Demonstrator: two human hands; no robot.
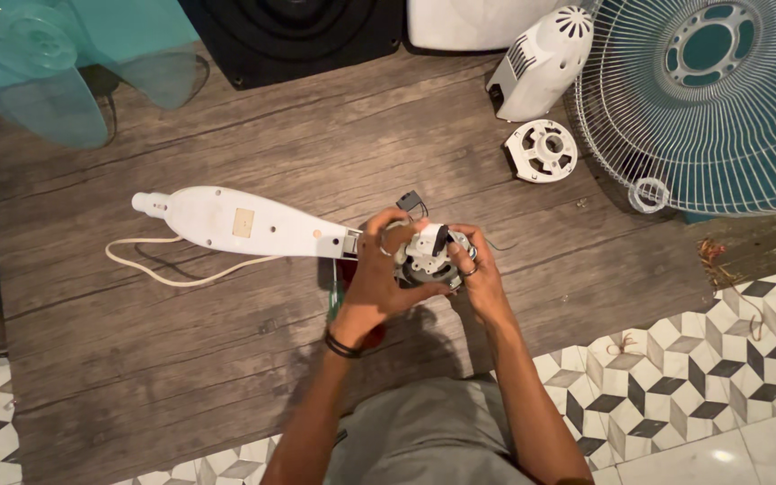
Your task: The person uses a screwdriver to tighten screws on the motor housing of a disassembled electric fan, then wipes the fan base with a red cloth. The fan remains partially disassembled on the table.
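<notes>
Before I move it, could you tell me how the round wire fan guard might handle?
The wire fan guard is probably light for its size, being thin open wire. It may flex slightly when lifted by one edge. Lying flat, it should slide rather than roll.

Grey-and-white fan motor point(431, 254) at end of white fan stand point(244, 222), above wooden board.

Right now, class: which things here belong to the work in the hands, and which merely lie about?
In hand:
left hand
right hand
fan motor
white fan neck

Lying about:
wire fan guard
white motor cover
round white bracket
clear fan blade
black speaker
</notes>
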